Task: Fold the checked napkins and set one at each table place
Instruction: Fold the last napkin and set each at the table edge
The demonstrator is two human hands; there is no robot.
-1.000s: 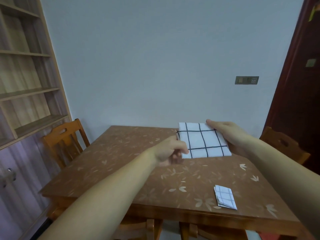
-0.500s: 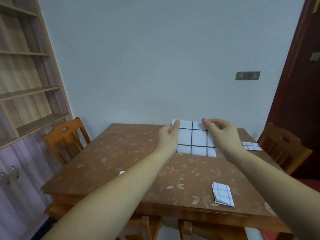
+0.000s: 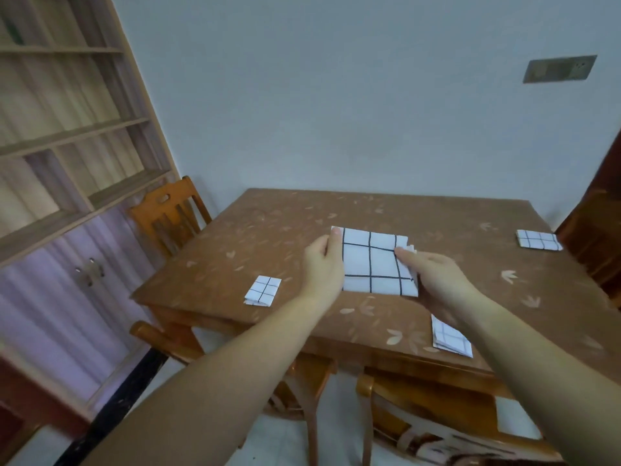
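Note:
A white napkin with black checks (image 3: 373,264), partly folded, is held just over the middle of the brown table (image 3: 268,230). My left hand (image 3: 324,264) grips its left edge, thumb on top. My right hand (image 3: 437,280) pinches its right edge, where several layers show. Three small folded checked napkins lie on the table: one near the left edge (image 3: 262,290), one at the near edge (image 3: 450,338) partly behind my right forearm, one at the far right (image 3: 537,239).
An orange wooden chair (image 3: 168,213) stands at the table's left side and another (image 3: 386,408) is pushed under the near side. Wooden shelves (image 3: 67,129) fill the left wall. A dark door (image 3: 601,230) is at the right.
The napkin has come nearer and is folded narrower, with both hands still on its side edges. The view has tilted down and left, bringing the left and far right folded napkins into sight.

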